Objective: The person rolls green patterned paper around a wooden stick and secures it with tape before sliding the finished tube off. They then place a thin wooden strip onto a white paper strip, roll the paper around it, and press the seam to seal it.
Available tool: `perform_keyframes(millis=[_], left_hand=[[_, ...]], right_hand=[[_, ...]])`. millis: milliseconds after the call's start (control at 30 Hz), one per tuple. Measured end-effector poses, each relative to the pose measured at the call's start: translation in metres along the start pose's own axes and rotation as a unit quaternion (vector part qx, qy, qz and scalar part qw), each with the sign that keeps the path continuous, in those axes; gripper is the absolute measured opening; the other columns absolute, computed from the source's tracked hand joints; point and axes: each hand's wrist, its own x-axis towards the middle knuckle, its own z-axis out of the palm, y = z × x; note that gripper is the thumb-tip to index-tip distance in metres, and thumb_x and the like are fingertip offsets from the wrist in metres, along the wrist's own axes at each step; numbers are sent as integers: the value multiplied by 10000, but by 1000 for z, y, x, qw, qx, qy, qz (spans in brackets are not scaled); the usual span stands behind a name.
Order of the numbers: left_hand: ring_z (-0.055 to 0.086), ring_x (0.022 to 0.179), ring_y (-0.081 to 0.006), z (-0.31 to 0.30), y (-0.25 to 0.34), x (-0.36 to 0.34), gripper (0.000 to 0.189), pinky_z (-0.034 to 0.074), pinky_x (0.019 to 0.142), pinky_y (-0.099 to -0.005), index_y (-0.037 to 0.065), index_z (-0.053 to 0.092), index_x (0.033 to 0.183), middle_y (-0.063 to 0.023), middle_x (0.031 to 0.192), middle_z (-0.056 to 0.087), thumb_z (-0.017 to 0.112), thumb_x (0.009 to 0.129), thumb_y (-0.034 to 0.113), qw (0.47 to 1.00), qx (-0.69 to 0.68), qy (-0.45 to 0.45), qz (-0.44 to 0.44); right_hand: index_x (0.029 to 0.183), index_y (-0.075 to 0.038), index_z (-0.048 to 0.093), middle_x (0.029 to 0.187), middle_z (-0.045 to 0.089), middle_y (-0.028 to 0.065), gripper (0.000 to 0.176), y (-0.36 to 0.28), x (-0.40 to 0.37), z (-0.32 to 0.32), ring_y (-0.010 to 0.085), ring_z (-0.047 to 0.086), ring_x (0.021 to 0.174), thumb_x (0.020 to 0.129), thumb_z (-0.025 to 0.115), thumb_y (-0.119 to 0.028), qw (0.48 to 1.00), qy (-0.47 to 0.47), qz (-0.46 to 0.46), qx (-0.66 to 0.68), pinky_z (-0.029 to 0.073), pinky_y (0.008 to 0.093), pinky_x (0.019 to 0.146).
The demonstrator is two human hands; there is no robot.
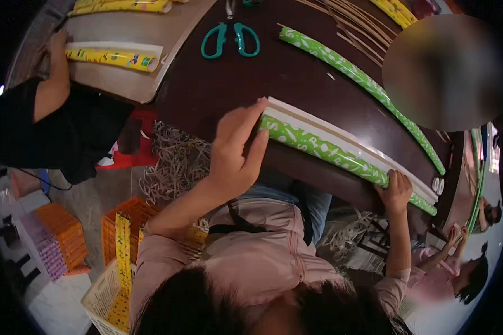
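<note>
A green patterned roll with white lettering lies along the table's near edge, a white strip of its sheet showing along the far side. My left hand is at the roll's left end, thumb and fingers apart around that end. Toward the right end, my right hand rests on the roll with its fingers curled over it. Beyond them a long, thin green roll lies curved across the dark table. Teal-handled scissors lie at the far side.
Brown strips lie at the back. A co-worker's arm reaches to a yellow roll at the left. Tangled strips, orange crates and a white basket stand below. Other people are at the right.
</note>
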Motion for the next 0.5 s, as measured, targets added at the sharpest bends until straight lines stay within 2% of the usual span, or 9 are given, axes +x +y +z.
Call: perform_keyframes(millis=[33, 67, 133, 200, 300, 333, 400, 467, 500], left_hand=[[601, 941, -185, -4, 5, 10, 454, 470, 854, -351, 50, 519, 1360, -103, 1369, 545, 602, 933, 181, 970, 209, 10, 127], [536, 1173, -297, -5, 17, 17, 453, 389, 1009, -464, 48, 582, 1279, -107, 1262, 598, 674, 846, 147, 965, 195, -21, 173], [576, 1060, -290, 8, 14, 24, 422, 451, 926, -397, 36, 626, 1192, -110, 1099, 604, 664, 778, 109, 925, 224, -106, 289], [589, 938, -289, 12, 7, 34, 447, 472, 853, -404, 42, 630, 1176, -108, 1005, 585, 677, 737, 112, 882, 299, -95, 353], [593, 876, -300, 12, -11, 48, 525, 484, 781, -407, 34, 596, 1207, -123, 993, 582, 711, 702, 123, 829, 342, -127, 424], [591, 871, -306, 12, -12, 53, 578, 487, 769, -409, 25, 581, 1219, -130, 990, 578, 739, 672, 123, 812, 354, -131, 444], [600, 871, -348, 10, -22, 57, 699, 502, 742, -440, 31, 546, 1266, -163, 992, 599, 776, 607, -4, 822, 318, -160, 444], [586, 866, -340, 6, -27, 63, 734, 492, 737, -433, 5, 562, 1216, -156, 987, 564, 826, 540, 117, 813, 326, -180, 447], [582, 841, -343, 4, -24, 67, 708, 485, 710, -428, 13, 568, 1203, -152, 958, 554, 817, 546, 106, 814, 318, -199, 443]], right_hand=[[882, -41, 523, 738, 573, 99, 497, -4, 2, -1, 274, 601, 640, 617, 837, -321, 1000, 3, -6, 2, 479, 373, 566], [883, -37, 525, 739, 576, 100, 499, -7, 2, -4, 271, 604, 641, 626, 827, -339, 1000, 4, -4, -3, 480, 370, 567], [886, -54, 532, 756, 597, 74, 500, -11, 4, -6, 246, 610, 627, 655, 787, -416, 1000, 15, -1, -6, 483, 360, 560], [920, -76, 530, 747, 584, 53, 500, -15, 1, -3, 224, 624, 654, 674, 754, -450, 999, -13, 32, -8, 504, 363, 585], [905, -88, 518, 706, 545, 36, 424, -21, 2, -9, 223, 616, 646, 723, 698, -427, 999, 41, 22, -10, 500, 370, 582], [907, -90, 515, 719, 535, 31, 444, -22, 0, -8, 210, 600, 644, 700, 691, -442, 998, 51, 24, -19, 480, 345, 568], [907, -87, 510, 721, 519, 22, 478, -28, 1, 0, 191, 579, 628, 685, 678, -475, 997, 71, 23, -31, 455, 318, 537], [907, -82, 508, 710, 513, 19, 491, -31, 1, 2, 183, 574, 615, 694, 672, -492, 995, 84, 42, -45, 449, 316, 520], [879, -81, 503, 690, 534, 29, 486, -32, 2, 2, 193, 586, 603, 713, 682, -501, 995, 89, 45, -20, 467, 331, 516]])
